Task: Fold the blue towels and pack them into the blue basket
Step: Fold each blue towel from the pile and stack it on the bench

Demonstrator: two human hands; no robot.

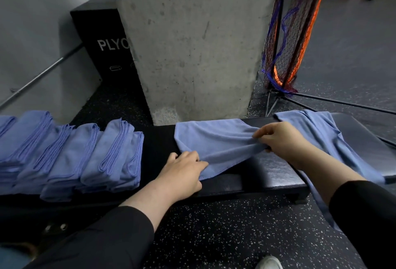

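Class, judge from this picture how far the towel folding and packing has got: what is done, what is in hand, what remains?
Done: a row of folded blue microfibre towels lies on the black padded bench. In hand: the left hand and right hand each pinch the spread blue towel mid-fold. Left: a rumpled unfolded blue towel draped over the bench's right end, then all packing; no blue basket is in view.

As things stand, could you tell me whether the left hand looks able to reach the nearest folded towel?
Probably yes. The left hand grips the spread towel, with only bare black bench between it and the nearest folded towel, but it would have to let go first.
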